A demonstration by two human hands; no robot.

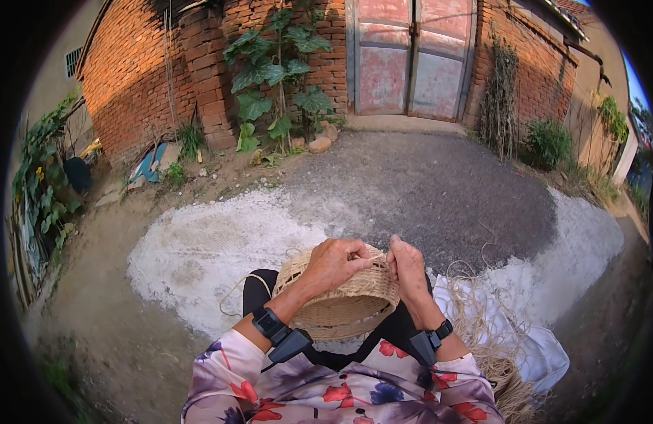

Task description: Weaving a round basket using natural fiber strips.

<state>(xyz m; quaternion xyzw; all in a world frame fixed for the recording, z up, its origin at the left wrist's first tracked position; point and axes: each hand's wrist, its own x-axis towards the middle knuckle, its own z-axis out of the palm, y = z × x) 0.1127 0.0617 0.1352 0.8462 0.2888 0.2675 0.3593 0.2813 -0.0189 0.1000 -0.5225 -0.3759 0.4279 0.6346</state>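
Observation:
A pale woven straw basket (340, 318) rests tilted on my lap, its opening turned toward me. My left hand (333, 265) lies over its far upper side, thumb and fingers pinched on a thin straw cord (374, 259) at the weave. Just to the right, my right hand (409, 268) is closed at the basket's right edge, its fingertips pinched around the cord. The exact grip of the right fingers is partly hidden. Another loop of cord (231, 298) hangs out past the basket's left side.
Loose straw cords (482, 318) lie tangled over a white sack (545, 357) at my right. White-coated ground (213, 247) and dark paving (439, 191) stretch ahead. Farther off stand a brick wall (139, 78), a worn metal double door (439, 63) and a leafy vine (270, 71).

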